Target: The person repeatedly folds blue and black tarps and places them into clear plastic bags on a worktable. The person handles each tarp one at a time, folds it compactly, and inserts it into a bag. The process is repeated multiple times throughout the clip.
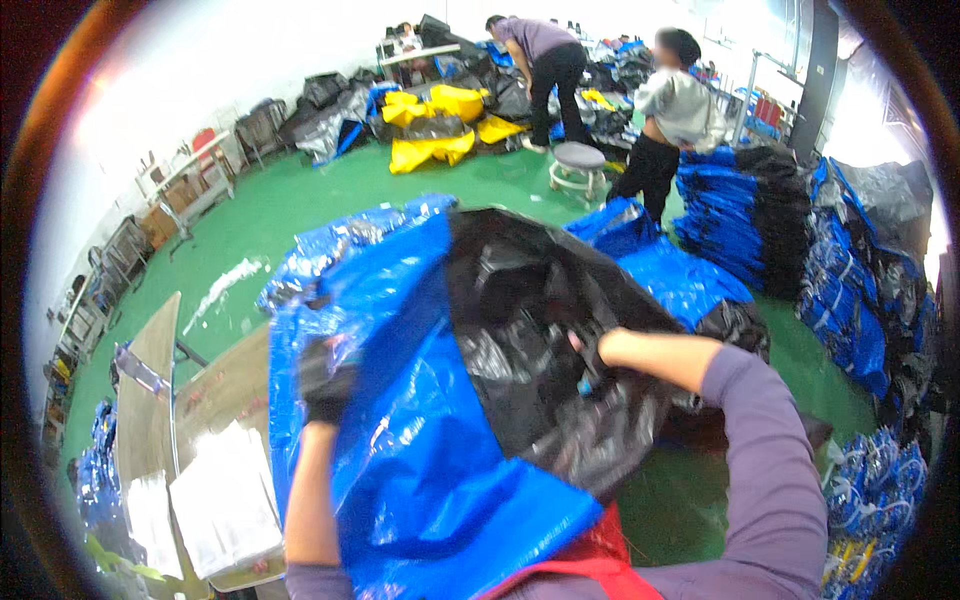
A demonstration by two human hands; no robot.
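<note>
A large shiny sheet, half blue [400,400] and half black [530,390], spreads in front of me over the table's right side and hangs toward my lap. My left hand [326,382], in a dark glove, is on the blue half near its left edge; its fingers are blurred. Over the black half is my right hand [592,362], also dark-gloved with bare fingertips. Its fingers are closed around a small thing with a light blue part, too little of it showing to name. A red apron [590,565] shows below the sheet.
White papers [225,500] lie on the brown table [225,385] at left. Blue sheeting [680,280] and a folded blue-black stack [735,220] are to the right. Beyond stand a round stool [578,157], two people and yellow sheets [435,150]. Blue bundles [875,490] sit at lower right.
</note>
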